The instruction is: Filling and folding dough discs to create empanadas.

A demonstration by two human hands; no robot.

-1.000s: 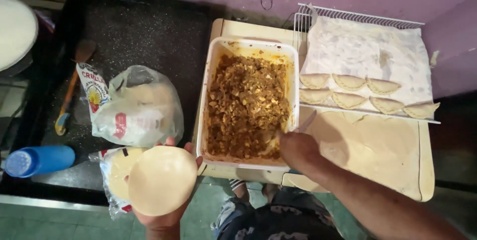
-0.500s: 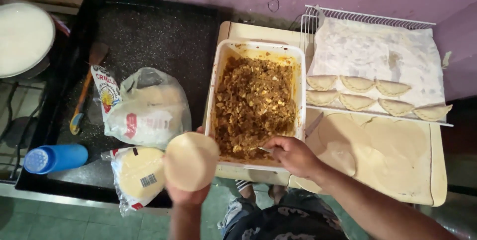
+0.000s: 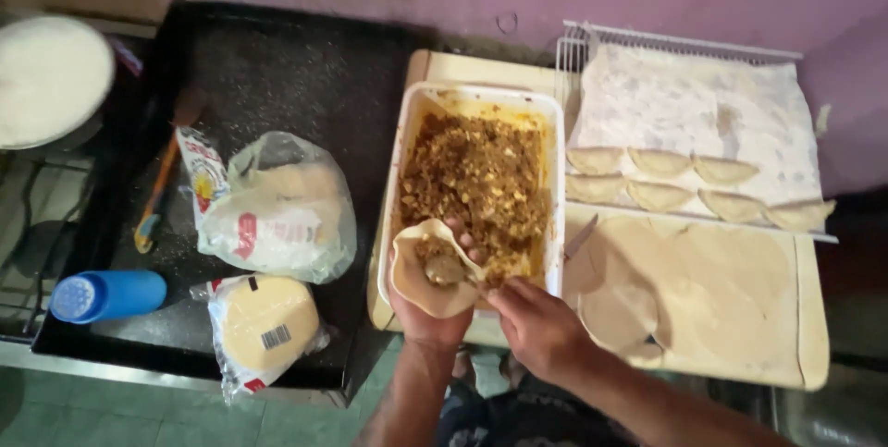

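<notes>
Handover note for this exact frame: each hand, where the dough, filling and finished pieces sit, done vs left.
Left hand: cups a dough disc over the near end of the filling tray.
Right hand: holds a spoon laying filling into the disc.
Done: seven folded pastries on the papered wire rack.
Left: disc still open, unfolded; the bagged disc stack is on the dark counter, and the tray is still largely full.

clear bag (image 3: pixel 277 211), red/yellow print, on black tray | wrapped dough-disc pack (image 3: pixel 264 327), barcode label, below it
</notes>
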